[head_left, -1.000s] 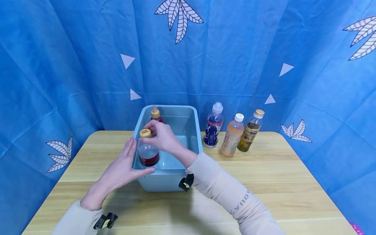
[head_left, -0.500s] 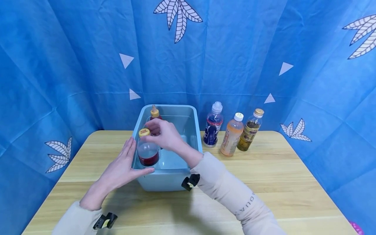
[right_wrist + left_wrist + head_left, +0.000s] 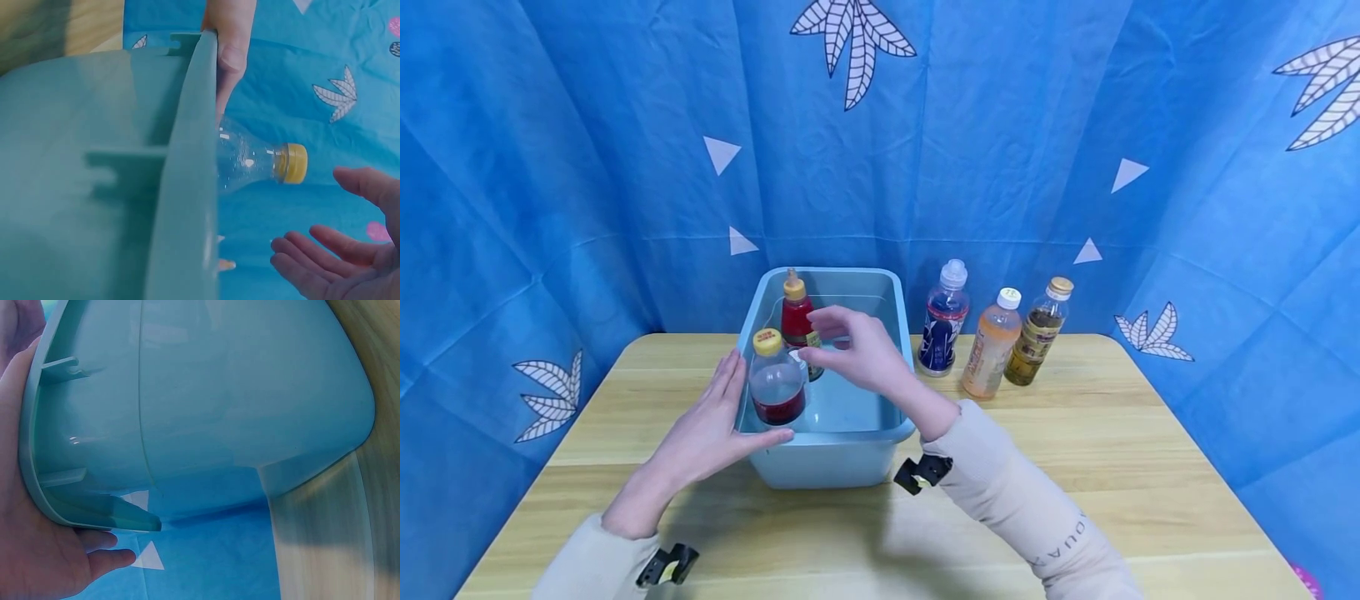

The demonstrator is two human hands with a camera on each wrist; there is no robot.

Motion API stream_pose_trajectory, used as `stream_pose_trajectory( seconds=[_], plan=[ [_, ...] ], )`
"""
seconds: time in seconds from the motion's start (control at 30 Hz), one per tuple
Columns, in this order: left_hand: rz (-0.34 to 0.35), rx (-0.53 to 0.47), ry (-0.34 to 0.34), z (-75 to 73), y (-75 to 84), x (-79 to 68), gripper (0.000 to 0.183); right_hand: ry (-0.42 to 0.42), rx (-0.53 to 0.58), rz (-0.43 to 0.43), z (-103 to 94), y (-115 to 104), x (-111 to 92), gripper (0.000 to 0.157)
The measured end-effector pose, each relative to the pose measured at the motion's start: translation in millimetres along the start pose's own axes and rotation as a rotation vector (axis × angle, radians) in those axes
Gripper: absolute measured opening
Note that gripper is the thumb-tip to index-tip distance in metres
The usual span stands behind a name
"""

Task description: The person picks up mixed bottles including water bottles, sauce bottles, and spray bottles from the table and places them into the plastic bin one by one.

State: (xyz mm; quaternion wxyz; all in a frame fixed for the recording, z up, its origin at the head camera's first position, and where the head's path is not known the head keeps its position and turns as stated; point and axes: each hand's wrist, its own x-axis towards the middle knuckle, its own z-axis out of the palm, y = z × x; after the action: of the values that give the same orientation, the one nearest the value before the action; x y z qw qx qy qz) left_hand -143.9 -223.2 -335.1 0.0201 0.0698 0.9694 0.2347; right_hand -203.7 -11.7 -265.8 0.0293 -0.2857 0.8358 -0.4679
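A light blue plastic tub (image 3: 850, 467) stands on the wooden table. My left hand (image 3: 703, 429) rests on its near left corner, fingers straight along the left rim and thumb on the front rim. Inside that corner stands a clear bottle (image 3: 777, 383) with a yellow cap and dark red liquid. Behind it, in the far left part, is a red bottle (image 3: 795, 317) with a yellow nozzle cap. My right hand (image 3: 865, 350) hovers over the tub, its fingers loosely bent and holding nothing. In the right wrist view, a gap separates this hand (image 3: 356, 250) from the yellow cap (image 3: 296, 164).
Right of the tub stand a dark blue bottle (image 3: 943, 325) with a clear top, an orange drink bottle (image 3: 991, 354) with a white cap, and an amber bottle (image 3: 1037, 337) with a gold cap. A blue patterned curtain (image 3: 1015, 150) hangs behind the table.
My right hand has let go of the clear bottle near its yellow cap and moved to the right, uncovering the red bottle. The left hand stays in place.
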Motion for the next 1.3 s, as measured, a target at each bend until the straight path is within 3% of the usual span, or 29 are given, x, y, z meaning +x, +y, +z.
stream_pose_trajectory(
  seconds=[0.57,1.07,1.3],
  plan=[
    [-0.027,-0.015,-0.016,1.1,1.7,-0.5,0.119,0.120,0.045,-0.005,-29.2,23.7,-31.8,0.040],
    [-0.016,0.003,-0.012,1.0,-1.4,1.0,0.118,0.308,0.022,-0.014,-47.0,56.2,-56.2,0.033],
    [-0.006,0.001,-0.005,0.8,-0.5,2.3,0.118,0.396,0.067,-0.002,-53.5,72.4,-64.9,0.032]
  ],
)
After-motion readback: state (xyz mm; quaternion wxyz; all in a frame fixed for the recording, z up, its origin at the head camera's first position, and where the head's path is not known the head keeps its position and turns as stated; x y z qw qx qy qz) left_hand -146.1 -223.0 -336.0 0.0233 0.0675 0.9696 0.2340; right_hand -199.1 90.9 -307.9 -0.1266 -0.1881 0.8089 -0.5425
